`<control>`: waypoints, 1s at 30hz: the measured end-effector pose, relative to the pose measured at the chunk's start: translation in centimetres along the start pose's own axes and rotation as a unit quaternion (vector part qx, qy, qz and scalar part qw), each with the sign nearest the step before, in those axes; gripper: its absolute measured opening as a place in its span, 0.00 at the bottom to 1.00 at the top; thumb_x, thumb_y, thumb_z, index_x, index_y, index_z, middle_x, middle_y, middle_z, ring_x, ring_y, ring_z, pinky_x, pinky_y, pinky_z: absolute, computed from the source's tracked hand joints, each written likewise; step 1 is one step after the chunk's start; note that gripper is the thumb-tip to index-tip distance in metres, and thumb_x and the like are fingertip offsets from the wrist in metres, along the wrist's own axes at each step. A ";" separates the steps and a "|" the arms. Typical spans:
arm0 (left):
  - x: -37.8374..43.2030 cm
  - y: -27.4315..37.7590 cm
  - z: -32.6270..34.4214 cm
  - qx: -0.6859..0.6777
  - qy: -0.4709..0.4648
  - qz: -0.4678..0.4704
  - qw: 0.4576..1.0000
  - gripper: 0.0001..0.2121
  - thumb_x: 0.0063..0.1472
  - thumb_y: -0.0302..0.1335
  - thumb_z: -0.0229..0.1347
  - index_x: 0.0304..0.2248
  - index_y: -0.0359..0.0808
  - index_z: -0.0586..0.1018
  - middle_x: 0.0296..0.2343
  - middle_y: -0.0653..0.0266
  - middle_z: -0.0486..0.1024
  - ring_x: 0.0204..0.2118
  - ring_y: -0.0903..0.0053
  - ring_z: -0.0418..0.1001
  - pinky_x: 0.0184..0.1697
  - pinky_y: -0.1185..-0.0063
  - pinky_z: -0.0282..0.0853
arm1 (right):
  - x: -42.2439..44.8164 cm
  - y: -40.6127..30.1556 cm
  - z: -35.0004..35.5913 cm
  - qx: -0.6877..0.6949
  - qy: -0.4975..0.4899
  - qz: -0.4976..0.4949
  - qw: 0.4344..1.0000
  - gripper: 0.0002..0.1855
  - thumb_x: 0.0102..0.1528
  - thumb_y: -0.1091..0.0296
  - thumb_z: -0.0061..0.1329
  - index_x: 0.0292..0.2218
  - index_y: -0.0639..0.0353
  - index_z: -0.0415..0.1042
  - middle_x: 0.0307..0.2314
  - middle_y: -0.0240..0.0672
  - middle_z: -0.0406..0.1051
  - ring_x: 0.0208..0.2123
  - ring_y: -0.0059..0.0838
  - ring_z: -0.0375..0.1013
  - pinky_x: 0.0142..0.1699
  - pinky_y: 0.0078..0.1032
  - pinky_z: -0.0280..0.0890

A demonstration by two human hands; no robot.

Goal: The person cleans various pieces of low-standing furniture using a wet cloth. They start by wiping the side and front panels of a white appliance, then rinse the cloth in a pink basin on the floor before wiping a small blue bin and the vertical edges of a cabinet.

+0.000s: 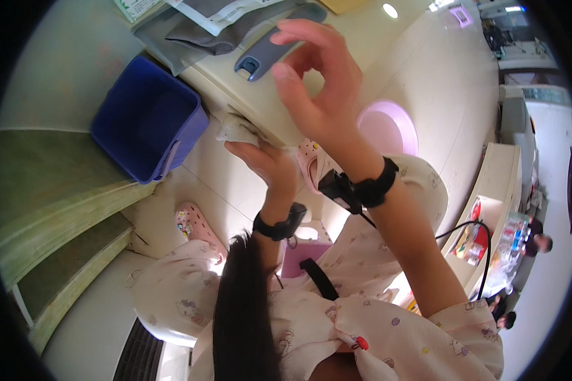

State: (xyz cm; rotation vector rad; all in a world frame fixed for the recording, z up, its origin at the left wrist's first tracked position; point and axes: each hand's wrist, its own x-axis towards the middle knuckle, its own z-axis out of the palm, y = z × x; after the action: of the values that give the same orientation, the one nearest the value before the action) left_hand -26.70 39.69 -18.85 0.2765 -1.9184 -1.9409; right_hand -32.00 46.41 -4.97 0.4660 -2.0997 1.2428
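A wet, whitish cloth point(238, 129) is under my left hand point(267, 164), pressed against the side face of a cream-coloured cabinet or table point(286, 109); dark smudges show beside it. My right hand point(321, 81) hovers above the top near the corner, thumb and fingers curled apart with nothing between them. Behind the right fingers lies a long blue-grey plastic handle-like object point(262, 55). Next to it are a folded dark grey cloth point(209, 38) and a white and grey packet point(219, 14). A black camera on a strap sits at each wrist.
A blue square bucket point(148, 119) stands at the left beside green stone-like steps point(66, 205). A pink basin point(391, 128) is on the floor beyond my right forearm. A purple stool point(305, 255) is beneath me. Shelves with goods point(495, 176) and other people are at the far right.
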 end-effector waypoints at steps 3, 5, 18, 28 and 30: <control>0.1 2.5 0.4 0.026 0.044 0.087 0.995 0.19 0.60 0.23 0.38 0.49 0.28 0.50 0.48 0.48 0.53 0.49 0.67 0.57 0.51 0.74 0.53 | 0.1 -0.1 0.6 -0.005 -0.016 -0.014 1.000 0.21 0.42 0.78 0.47 0.41 0.61 0.63 0.31 0.34 0.67 0.21 0.17 0.65 0.27 0.13 0.60; 0.1 2.1 0.7 -0.004 0.046 0.128 0.991 0.18 0.60 0.22 0.36 0.49 0.28 0.50 0.47 0.47 0.53 0.49 0.66 0.57 0.51 0.73 0.54 | 0.2 -0.1 0.9 0.002 0.001 -0.018 1.000 0.21 0.41 0.76 0.49 0.40 0.58 0.63 0.30 0.32 0.66 0.20 0.18 0.65 0.24 0.14 0.59; -0.2 -1.2 0.2 0.017 0.019 -0.039 0.999 0.17 0.58 0.27 0.42 0.46 0.29 0.55 0.43 0.49 0.58 0.43 0.66 0.61 0.43 0.73 0.62 | 0.3 0.6 0.7 0.015 0.028 -0.024 0.999 0.22 0.40 0.73 0.50 0.40 0.56 0.64 0.28 0.32 0.65 0.18 0.20 0.65 0.22 0.15 0.59; -2.9 -11.2 -1.5 0.159 0.052 -0.096 0.981 0.19 0.52 0.23 0.43 0.44 0.27 0.57 0.35 0.45 0.56 0.40 0.50 0.57 0.43 0.65 0.54 | -0.2 -0.6 1.5 0.045 -0.042 0.027 0.998 0.24 0.50 0.64 0.44 0.45 0.65 0.54 0.38 0.45 0.63 0.24 0.22 0.65 0.30 0.18 0.61; -2.8 -12.8 -1.2 0.157 0.053 -0.117 0.979 0.19 0.51 0.24 0.46 0.43 0.29 0.58 0.35 0.48 0.56 0.40 0.52 0.58 0.41 0.66 0.56 | -1.0 0.1 1.7 0.083 -0.007 0.032 0.996 0.27 0.48 0.65 0.47 0.46 0.66 0.54 0.37 0.48 0.63 0.22 0.23 0.65 0.29 0.17 0.61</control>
State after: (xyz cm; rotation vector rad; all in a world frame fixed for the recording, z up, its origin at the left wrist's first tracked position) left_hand -25.49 39.46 -31.97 0.7087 -2.1980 -1.7100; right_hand -31.88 44.95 -6.30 0.4860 -2.0455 1.4624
